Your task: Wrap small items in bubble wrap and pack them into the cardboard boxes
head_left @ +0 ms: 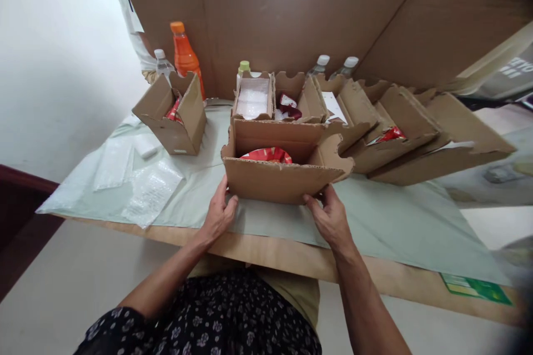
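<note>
Between my two hands is an open cardboard box [270, 182], its long side turned toward me. A red packet [268, 155] shows inside, its lower part hidden by the front wall. My left hand [219, 212] grips the box's lower left corner, thumb on the near face. At the lower right, my right hand [330, 216] has its thumb on the front and its fingers curled behind, partly hidden. Directly behind stands a smaller box [272, 97] holding bubble wrap [252, 99], beside another box [314, 101] with a dark red packet [289, 108] inside.
Several tilted boxes [453, 144] lean in a row to the right. Another box [187, 127] stands left, near bubble wrap sheets [154, 191]. An orange bottle [185, 55] and clear bottles [320, 65] stand behind, before a large cardboard panel [291, 11]. A pale green cloth [395, 222] covers the table.
</note>
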Motion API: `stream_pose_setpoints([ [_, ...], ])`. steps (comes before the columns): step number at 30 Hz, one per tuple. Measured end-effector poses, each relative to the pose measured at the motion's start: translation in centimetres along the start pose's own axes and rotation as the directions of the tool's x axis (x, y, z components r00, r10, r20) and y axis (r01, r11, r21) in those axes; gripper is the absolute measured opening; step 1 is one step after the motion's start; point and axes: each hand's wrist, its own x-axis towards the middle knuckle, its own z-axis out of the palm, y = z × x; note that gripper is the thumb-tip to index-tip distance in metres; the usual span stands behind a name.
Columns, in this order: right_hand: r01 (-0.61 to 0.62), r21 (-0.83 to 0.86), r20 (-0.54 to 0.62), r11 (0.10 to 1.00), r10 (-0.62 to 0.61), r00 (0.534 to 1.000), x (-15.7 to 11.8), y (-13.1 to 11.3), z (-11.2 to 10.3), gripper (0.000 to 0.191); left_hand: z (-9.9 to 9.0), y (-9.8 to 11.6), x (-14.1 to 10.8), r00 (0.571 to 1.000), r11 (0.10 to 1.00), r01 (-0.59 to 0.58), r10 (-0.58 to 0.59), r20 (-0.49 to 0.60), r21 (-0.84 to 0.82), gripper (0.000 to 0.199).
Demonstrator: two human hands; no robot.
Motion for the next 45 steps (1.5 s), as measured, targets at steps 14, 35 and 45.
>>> stream_pose_setpoints([
  [14,-0.070,-0.202,-0.115,0.977,0.047,0.992,-6.4,4.3,-0.7,0.035,-12.9,-4.1,-3.5,0.923,0.687,0.155,0.156,-0.352,0.710,0.048],
  [35,0.345,0.044,0.294,0.938,-0.342,0.893,-8.1,-8.9,5.3,0.092,-10.0,9.3,-4.3,0.999,0.946,-0.040,0.032,0.033,0.321,0.020],
  [45,0.129,0.110,0.356,0.986,-0.160,0.921,-8.9,-4.8,7.4,0.066,-9.6,9.8,-4.1,0.801,0.940,0.311,-0.179,0.571,-0.142,0.060],
])
